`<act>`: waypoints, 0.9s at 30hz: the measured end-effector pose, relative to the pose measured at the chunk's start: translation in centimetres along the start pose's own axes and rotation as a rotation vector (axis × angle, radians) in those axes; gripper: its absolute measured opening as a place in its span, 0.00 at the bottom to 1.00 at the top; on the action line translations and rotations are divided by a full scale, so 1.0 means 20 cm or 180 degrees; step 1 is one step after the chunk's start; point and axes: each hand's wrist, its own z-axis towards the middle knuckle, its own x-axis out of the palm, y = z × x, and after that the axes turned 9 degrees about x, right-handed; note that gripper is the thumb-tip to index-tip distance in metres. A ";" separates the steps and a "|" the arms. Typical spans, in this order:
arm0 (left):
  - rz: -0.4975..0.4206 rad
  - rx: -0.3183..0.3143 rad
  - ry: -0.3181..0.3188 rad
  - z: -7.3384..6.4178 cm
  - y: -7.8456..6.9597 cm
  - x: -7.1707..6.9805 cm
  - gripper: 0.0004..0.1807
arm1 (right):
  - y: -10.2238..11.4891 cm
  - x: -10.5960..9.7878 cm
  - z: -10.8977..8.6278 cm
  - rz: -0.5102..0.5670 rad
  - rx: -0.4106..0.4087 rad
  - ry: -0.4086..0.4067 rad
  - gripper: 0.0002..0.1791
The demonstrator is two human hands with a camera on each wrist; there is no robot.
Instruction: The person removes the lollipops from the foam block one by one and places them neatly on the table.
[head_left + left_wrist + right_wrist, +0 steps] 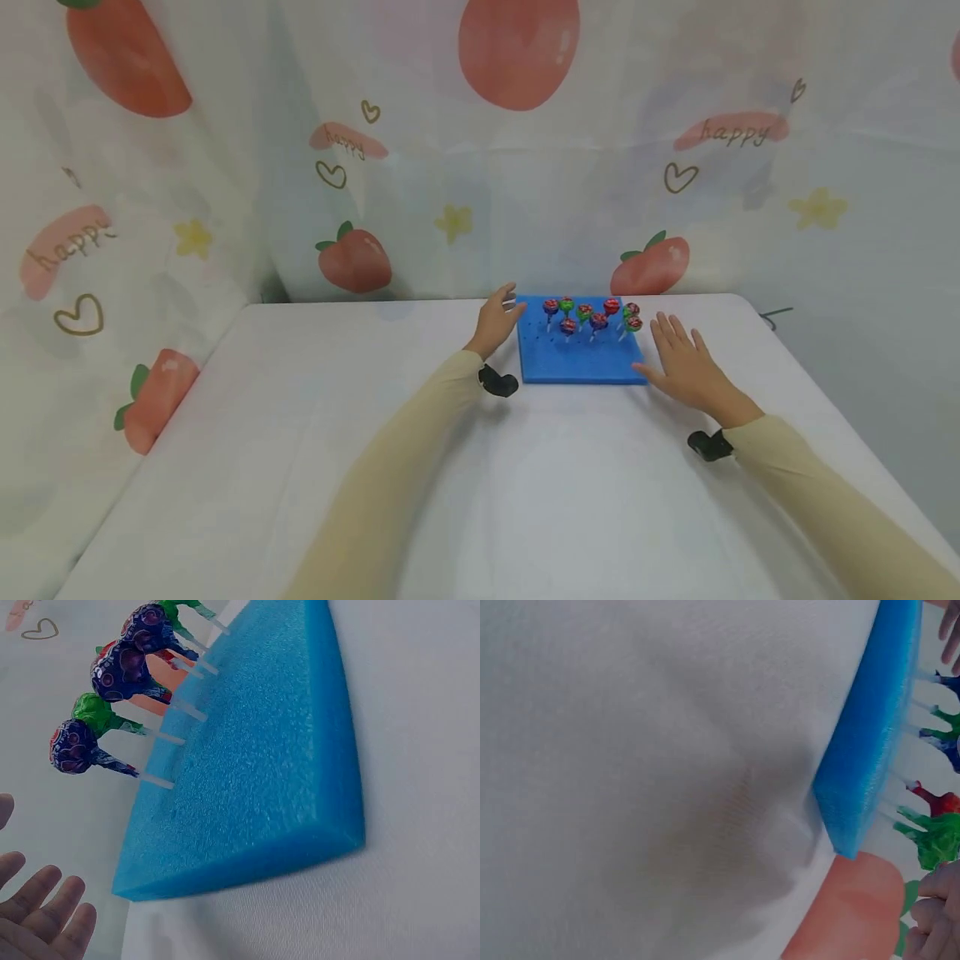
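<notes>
A blue foam block (581, 364) lies flat near the far edge of the table. Several wrapped lollipops (120, 671) stand in it by their white sticks, heads up, in purple, green and red wrappers. At the block's left edge is my left hand (495, 322), fingers extended and loosely spread, holding nothing. My right hand (688, 371) is by the right side, palm toward the block, its fingers straight and its thumb near the front right corner. Whether either hand touches the foam cannot be made out. Small holes dot the foam around the sticks.
The block and hands are over a white-covered table (315, 467). Behind it hangs a pale curtain (420, 167) printed with fruit, hearts and stars. A dark wrist camera (498, 381) sits on my left wrist, another (709, 446) on my right.
</notes>
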 end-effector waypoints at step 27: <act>-0.0928 -0.0251 0.0483 0.06 0.07 0.17 0.21 | -0.01 0.11 0.09 0.0113 -0.0193 0.0533 0.45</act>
